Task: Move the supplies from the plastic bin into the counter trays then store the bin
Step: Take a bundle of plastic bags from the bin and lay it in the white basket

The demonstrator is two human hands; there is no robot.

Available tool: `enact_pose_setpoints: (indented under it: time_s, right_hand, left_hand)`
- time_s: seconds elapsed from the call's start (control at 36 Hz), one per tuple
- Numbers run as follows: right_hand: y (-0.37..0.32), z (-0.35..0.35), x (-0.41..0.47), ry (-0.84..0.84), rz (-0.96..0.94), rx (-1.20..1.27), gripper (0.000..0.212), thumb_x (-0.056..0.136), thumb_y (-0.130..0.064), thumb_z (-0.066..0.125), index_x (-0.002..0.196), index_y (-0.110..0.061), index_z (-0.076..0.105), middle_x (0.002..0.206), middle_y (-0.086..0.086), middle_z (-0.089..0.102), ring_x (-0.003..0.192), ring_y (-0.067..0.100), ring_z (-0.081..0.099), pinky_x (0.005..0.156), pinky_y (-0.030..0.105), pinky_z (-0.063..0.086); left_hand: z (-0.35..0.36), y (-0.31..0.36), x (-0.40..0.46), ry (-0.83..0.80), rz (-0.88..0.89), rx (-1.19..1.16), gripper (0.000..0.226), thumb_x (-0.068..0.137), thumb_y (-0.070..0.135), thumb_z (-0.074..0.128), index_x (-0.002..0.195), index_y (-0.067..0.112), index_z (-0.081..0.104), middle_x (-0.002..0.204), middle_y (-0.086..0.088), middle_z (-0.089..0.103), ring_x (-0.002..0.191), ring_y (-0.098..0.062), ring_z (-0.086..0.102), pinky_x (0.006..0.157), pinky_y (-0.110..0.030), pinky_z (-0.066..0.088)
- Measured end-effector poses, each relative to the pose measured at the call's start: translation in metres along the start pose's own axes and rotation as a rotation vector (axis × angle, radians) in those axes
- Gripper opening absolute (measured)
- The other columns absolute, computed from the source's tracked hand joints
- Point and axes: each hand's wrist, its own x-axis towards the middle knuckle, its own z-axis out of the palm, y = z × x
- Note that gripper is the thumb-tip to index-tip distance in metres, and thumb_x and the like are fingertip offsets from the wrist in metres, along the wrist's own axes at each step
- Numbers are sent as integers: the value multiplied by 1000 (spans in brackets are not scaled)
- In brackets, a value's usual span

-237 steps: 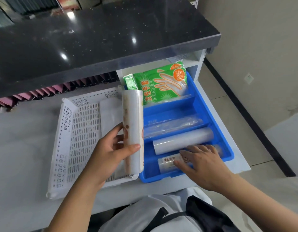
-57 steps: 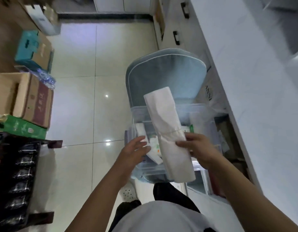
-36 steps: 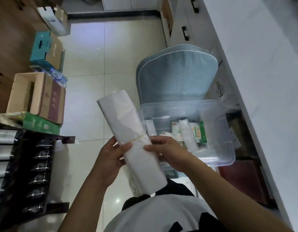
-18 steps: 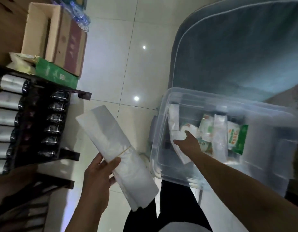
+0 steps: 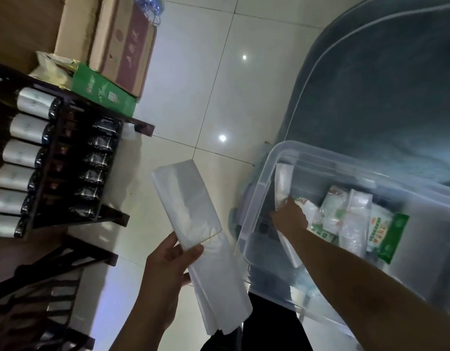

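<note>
A clear plastic bin (image 5: 264, 183) stands at the right, on a grey padded seat. Inside it lie several packets in clear and green wrapping (image 5: 345, 219). My left hand (image 5: 165, 272) grips a long bundle of clear plastic bags (image 5: 193, 224), bound by a rubber band, over the floor to the left of the bin. My right hand (image 5: 291, 219) is down inside the bin, its fingers closed round a white flat packet (image 5: 282, 183) that leans against the bin's left wall.
A dark rack of bottles (image 5: 54, 158) stands at the left. Behind it on the tiled floor sit cardboard boxes (image 5: 117, 44) and a green box (image 5: 102, 89). The grey padded seat (image 5: 386, 92) fills the upper right.
My head has come closer to the bin. My right hand has sunk a little deeper and taken hold of the white packet. The left hand keeps the bag bundle.
</note>
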Motion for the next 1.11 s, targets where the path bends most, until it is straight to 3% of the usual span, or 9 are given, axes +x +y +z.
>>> enact_pose_setpoints:
  time_s: [0.17,0.33,0.44,0.61,0.72,0.81,0.92,0.97,1.11]
  right_hand:
    - [19,0,-2,100,57,153,27,88,-17,55,114,-13,61,110,10,67,101,31,63,77,31,42]
    - [28,-22,-17,87,22,255,22,81,-11,60,102,-9,68,104,12,70,97,32,65,76,27,46]
    - [34,-43,-46,110,-44,332,30,79,-9,59,107,-13,70,104,12,71,97,32,65,85,34,52]
    - [54,-77,-129,202,-123,521,35,76,-8,64,110,-15,70,90,8,71,73,22,64,60,24,47]
    - [73,-98,-207,402,-226,682,24,80,-9,69,104,-13,71,77,3,70,64,20,62,55,25,47]
    - [89,-100,-278,622,-290,734,19,83,-10,72,99,-20,69,76,-6,68,62,7,63,55,17,49]
    - [116,-72,-362,742,-255,849,20,85,-8,69,101,-20,69,85,-1,72,72,18,69,71,39,57]
    - [130,-49,-400,797,-211,940,21,85,-8,68,100,-24,69,86,-3,73,74,19,70,72,41,57]
    - [164,5,-487,937,-116,1283,24,89,-6,66,94,-28,71,87,2,74,83,29,70,70,51,59]
  left_hand:
    - [3,5,-2,-46,23,77,38,85,8,70,113,32,73,108,-4,77,95,-23,75,63,-27,58]
    - [6,12,-7,-80,44,98,32,81,9,74,108,26,76,107,-8,76,97,-26,74,67,-33,59]
    - [7,23,-18,-133,82,99,35,82,7,74,112,25,74,108,-10,75,97,-25,74,67,-33,58]
    - [1,42,-49,-266,171,95,35,84,5,72,114,23,73,105,-10,76,95,-25,73,66,-33,59]
    - [-9,52,-73,-415,210,122,35,82,11,73,115,24,72,109,-10,76,96,-24,73,71,-38,60]
    - [-15,55,-88,-545,204,169,33,80,17,75,110,29,74,110,-9,76,94,-24,74,72,-40,60]
    - [-15,48,-104,-696,226,248,27,87,16,70,108,33,75,108,-6,76,92,-24,74,75,-43,59]
    - [-10,43,-112,-777,209,274,26,89,16,68,107,33,76,105,-3,77,89,-22,74,74,-42,58]
    - [10,20,-138,-975,97,316,33,66,25,76,98,31,79,102,-1,76,82,-16,72,65,-33,55]
